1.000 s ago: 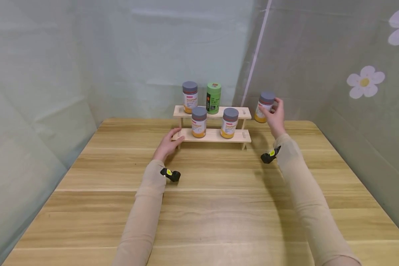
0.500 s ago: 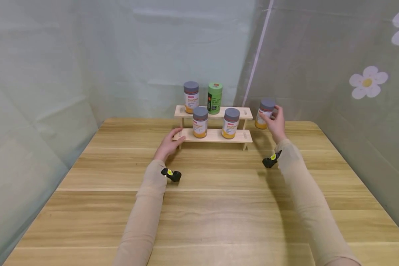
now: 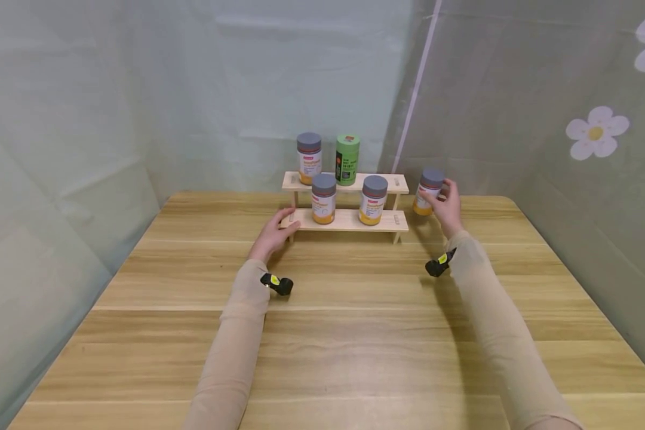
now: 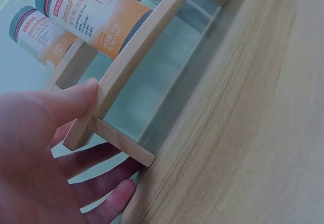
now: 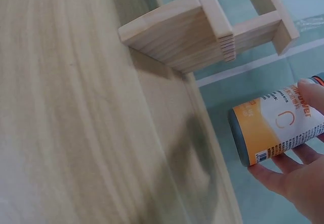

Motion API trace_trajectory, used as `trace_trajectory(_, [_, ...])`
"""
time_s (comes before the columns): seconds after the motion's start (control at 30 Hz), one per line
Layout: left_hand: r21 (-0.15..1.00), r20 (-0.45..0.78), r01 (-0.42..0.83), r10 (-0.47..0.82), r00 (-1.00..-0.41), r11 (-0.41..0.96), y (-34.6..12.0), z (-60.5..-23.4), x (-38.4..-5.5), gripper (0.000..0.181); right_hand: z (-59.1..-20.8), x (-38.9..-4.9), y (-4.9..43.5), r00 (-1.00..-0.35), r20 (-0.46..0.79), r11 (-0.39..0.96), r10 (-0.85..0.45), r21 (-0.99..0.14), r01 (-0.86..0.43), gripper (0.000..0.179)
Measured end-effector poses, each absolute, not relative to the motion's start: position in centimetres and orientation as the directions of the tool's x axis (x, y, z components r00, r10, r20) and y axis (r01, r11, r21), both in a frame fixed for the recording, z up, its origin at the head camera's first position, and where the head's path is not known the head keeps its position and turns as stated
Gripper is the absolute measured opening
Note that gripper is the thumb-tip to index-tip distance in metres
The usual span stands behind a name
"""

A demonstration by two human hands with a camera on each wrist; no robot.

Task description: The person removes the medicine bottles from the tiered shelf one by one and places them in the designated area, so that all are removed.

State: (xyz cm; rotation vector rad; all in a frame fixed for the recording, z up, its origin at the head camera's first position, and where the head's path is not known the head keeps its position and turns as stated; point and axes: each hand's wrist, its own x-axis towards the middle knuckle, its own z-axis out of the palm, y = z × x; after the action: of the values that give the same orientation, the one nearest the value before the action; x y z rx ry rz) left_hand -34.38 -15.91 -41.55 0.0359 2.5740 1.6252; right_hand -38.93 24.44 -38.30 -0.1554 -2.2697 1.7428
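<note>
A two-step wooden display rack (image 3: 349, 221) stands near the back of the table. At its left end my left hand (image 3: 271, 234) grips the lower board, thumb on the board and fingers around the leg, as the left wrist view shows. To the right of the rack, my right hand (image 3: 447, 209) holds a grey-capped supplement jar (image 3: 427, 192), white and orange, between thumb and fingers. That jar is upright and raised above the table in the right wrist view. Two similar jars, a left one (image 3: 323, 200) and a right one (image 3: 373, 201), stand on the lower step.
On the upper step are another grey-capped jar (image 3: 309, 159) and a green canister (image 3: 347, 160). Pale cloth (image 3: 247, 89) hangs behind the wooden table (image 3: 322, 358) and at its sides. A small black camera is strapped to each wrist.
My right hand has lowered the jar toward the table beside the rack. The left hand keeps its place on the rack's left end, and the other containers stay put.
</note>
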Motion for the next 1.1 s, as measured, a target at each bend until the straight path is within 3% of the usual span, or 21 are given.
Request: trace_trajectory(1.1, [0.897,-0.102,-0.069,0.054,-0.993,0.436,-16.0,-41.6,-34.4,0.056,-40.6,-39.3,25.1,-0.975,0.095,0.279,0.202,-0.960,-0.035,0.074])
